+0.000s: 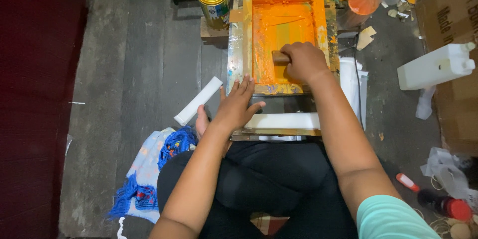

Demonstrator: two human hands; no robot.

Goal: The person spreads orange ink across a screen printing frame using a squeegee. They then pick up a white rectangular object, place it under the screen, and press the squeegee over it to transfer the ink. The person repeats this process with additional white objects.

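So the person sat cross-legged on the grey plank floor (144, 55) with a wooden-framed printing screen flooded with orange ink (282, 35) right in front of their knees; right hand (304, 61) was down inside the frame, fingers closed in a fist around the wooden squeegee handle (280, 57), near the lower edge of the mesh; left hand (237, 103) lay flat with fingers spread wide, holding nothing, pressing just below the frame's near left corner. My guess is the frame's stiff and fairly light, but the ink looked wet and slippery, so you'd want to grab it by the bare wood edges, not the inked inside; the mesh itself probably wouldn't like being poked. Around it: a yellow-lidded metal tin (213, 0) just past the frame's far left corner; a white rolled tube (198, 100) beside the left hand; a white plastic jug (437, 66) well off to the right; a blue patterned cloth (149, 169) by the left knee.
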